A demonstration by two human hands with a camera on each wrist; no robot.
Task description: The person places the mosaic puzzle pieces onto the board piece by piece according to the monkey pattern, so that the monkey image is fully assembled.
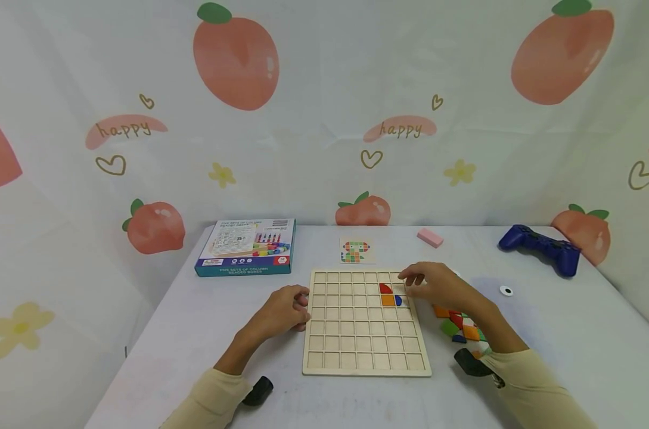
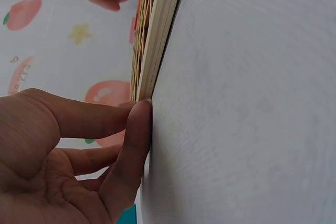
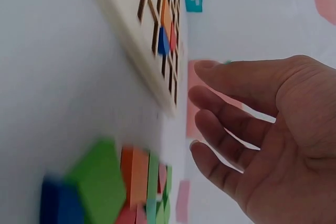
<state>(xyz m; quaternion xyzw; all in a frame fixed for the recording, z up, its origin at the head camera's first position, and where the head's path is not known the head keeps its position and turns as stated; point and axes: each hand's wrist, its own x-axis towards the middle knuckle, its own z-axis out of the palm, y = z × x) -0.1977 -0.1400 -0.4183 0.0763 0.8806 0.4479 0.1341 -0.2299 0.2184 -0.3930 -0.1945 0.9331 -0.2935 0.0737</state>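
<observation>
A wooden grid board (image 1: 351, 333) lies flat on the table. Its upper right cells hold a red quarter-round piece (image 1: 385, 288), an orange square (image 1: 388, 300) and a blue rounded piece (image 1: 398, 301). On the board's left edge, the thumb and index finger of my left hand (image 1: 281, 310) pinch the rim, which the left wrist view shows close up. My right hand (image 1: 437, 283) hovers over the upper right corner, fingers loosely bent and holding nothing. Partly hidden under the right forearm is a pile of coloured pieces (image 1: 469, 332), including a green piece (image 3: 100, 182).
Behind the board lies a pattern card (image 1: 356, 251), with a pink eraser-like block (image 1: 429, 238) to its right. A boxed toy set (image 1: 246, 247) sits at the back left. On the right are a blue game controller (image 1: 540, 247) and a small eye-like disc (image 1: 506, 291).
</observation>
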